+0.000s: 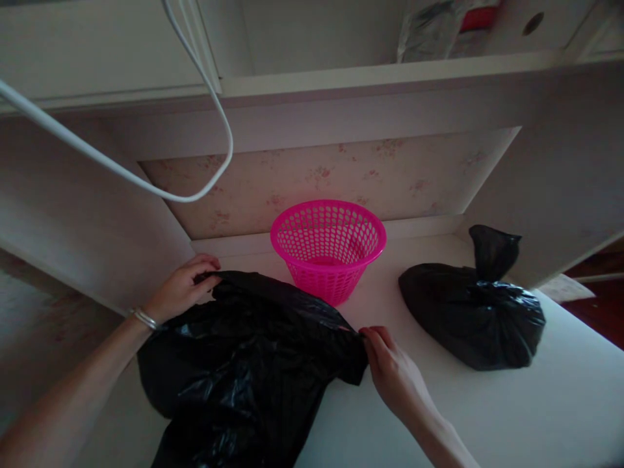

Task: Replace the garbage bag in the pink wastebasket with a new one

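A black plastic garbage bag (pixel 253 364) spreads between my two hands over the white surface, its upper edge stretched sideways. My left hand (pixel 182 289), with a bracelet at the wrist, pinches the bag's edge at the upper left. At the right end of that edge, my right hand (pixel 390 364) grips the bag between thumb and fingers. Just behind the bag stands a pink perforated plastic basket (pixel 329 253), upright. Part of its lower left side is hidden by the bag.
On the right sits a tied black garbage bag (pixel 478 318), full, its knotted top up. A white cable (pixel 121 170) hangs in a loop at upper left. Above is a shelf edge (pixel 370 79); side panels flank the white desk surface (pixel 439 416).
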`<state>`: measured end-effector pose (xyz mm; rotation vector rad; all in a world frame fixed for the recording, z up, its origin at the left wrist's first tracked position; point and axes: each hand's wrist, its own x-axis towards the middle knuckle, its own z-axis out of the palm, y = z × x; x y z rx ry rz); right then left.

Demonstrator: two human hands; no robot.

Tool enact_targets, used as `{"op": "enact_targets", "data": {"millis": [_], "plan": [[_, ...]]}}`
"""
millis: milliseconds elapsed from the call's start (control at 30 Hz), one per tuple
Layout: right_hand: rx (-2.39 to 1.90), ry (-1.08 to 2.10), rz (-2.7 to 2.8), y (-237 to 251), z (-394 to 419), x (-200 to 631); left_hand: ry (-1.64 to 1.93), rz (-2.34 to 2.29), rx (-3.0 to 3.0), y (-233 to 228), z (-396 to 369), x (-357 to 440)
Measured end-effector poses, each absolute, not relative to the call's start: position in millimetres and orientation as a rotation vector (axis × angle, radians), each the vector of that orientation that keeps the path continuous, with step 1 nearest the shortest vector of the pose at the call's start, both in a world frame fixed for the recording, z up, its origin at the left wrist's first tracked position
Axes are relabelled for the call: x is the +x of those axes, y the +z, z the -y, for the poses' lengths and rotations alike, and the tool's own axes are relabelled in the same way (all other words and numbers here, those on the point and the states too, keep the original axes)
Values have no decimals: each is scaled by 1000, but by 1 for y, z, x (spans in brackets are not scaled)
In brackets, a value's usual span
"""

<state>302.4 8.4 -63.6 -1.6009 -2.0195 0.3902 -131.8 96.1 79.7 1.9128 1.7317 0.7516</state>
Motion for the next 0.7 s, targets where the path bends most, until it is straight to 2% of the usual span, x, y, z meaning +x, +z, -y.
{"op": "enact_targets", "data": {"millis": [267,367,433,533,700], "plan": [[-1564,894,1820,-83,-23,292,993,-1852,1576,92,-82,-119],[-1472,1300,1342,-77,-35,291,949,-1880,1614,98,-83,-130],[-1379,1453,930,-65,-40,294,890,-1861,1643,98,-85,-141],[-1216,1437,654,-42,-43,306,856,-1843,1635,93,-89,-157],[-1129,1492,1002,-11,-41,342,995,-1823,1506,85,-91,-166]]}}
